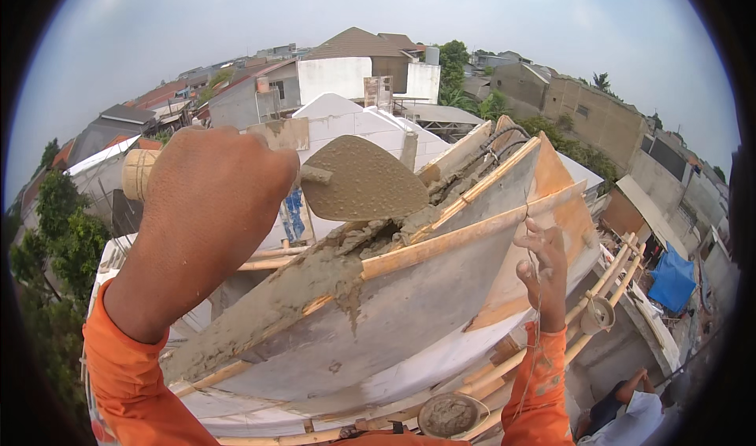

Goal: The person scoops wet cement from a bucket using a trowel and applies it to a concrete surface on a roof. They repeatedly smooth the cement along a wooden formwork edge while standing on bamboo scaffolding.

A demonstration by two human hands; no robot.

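Observation:
My left hand (213, 210) is closed on the wooden handle (140, 173) of a mortar-coated trowel (367, 180), held above a sloping timber formwork (487, 203). Wet grey mortar (335, 281) lies along a narrow sloping band under the trowel and drips down a board's face; dark bars (498, 148) run along the upper part. My right hand (540, 273), at the right, has its fingers loosely curled on a thin wire (534, 344) hanging beside the formwork.
Bamboo poles (630, 273) run down the right, with a mortar bucket (597, 314) on them; another bucket (450, 414) sits at bottom centre. A person in a white shirt (622, 421) is below at lower right. Houses, roofs, trees (59, 210) and a blue tarp (671, 277) surround the high work spot.

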